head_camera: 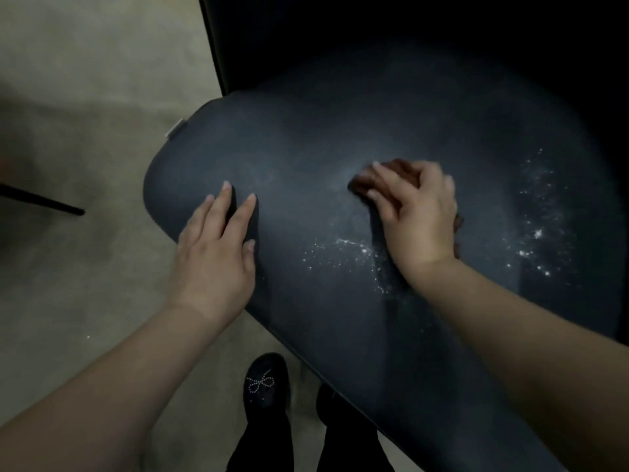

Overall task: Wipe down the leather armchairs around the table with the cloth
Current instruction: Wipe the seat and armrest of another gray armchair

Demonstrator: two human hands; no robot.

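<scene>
A dark blue-grey leather armchair seat (306,137) fills the middle of the view, dusted with white specks and smears. My right hand (417,219) presses a brown cloth (401,170) onto the seat, its fingers curled over the bunched cloth; most of the cloth is hidden under the hand. My left hand (218,247) lies flat on the seat's left edge with straight, spread fingers, holding nothing.
White crumbs (537,233) lie scattered on the right of the seat and just below the cloth. Beige floor (85,97) lies to the left, with a thin black chair leg (41,201). My dark shoe (265,386) stands under the seat's front edge. The chair's black back rises behind.
</scene>
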